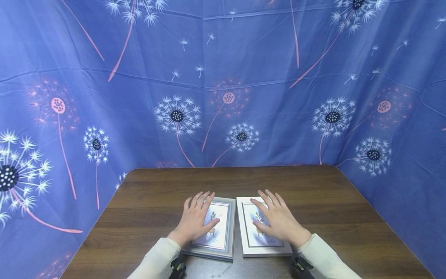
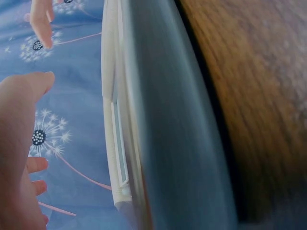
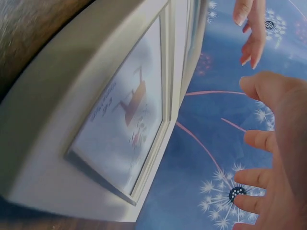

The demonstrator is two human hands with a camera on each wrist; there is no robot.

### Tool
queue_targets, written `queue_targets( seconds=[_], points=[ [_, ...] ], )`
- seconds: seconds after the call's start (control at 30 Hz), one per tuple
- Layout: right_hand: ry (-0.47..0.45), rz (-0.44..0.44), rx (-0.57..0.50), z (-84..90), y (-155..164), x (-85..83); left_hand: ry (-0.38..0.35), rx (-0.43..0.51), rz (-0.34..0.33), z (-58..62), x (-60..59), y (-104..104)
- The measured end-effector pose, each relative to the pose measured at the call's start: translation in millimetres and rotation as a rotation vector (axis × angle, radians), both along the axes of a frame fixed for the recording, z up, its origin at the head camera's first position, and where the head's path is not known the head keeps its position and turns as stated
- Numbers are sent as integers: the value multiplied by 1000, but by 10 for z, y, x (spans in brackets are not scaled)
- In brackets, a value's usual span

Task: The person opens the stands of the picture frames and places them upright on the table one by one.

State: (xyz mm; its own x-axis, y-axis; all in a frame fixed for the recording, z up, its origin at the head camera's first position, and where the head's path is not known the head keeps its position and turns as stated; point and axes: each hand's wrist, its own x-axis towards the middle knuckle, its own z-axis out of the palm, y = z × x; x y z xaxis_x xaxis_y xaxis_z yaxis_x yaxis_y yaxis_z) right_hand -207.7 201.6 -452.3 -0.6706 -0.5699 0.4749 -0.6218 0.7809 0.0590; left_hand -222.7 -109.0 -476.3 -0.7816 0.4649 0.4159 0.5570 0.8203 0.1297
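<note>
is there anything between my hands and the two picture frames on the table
Nothing visible does. The left hand hovers just over the grey frame and the right hand over the white frame, fingers spread. The wrist views show only open air between palms and glass. The frames lie side by side on the wooden table.

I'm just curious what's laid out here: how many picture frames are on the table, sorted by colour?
Grey picture frame: 1, under the left hand
White picture frame: 1, under the right hand
Total: 2 frames, lying flat side by side on the brown table
</note>
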Motion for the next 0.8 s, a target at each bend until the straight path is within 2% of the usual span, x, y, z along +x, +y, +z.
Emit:
queue_targets(
  seconds=[0.33, 0.57, 0.8],
  points=[
    [42, 45, 52, -3, 28, -118, 68, -33, -52, -14, -91, 8],
    [45, 72, 73, -10, 15, -192, 42, -86, -38, 5, -170, -13],
    [9, 72, 117, -4, 5, -243, 31, -80, -33, -23, -251, -49]
  ],
)
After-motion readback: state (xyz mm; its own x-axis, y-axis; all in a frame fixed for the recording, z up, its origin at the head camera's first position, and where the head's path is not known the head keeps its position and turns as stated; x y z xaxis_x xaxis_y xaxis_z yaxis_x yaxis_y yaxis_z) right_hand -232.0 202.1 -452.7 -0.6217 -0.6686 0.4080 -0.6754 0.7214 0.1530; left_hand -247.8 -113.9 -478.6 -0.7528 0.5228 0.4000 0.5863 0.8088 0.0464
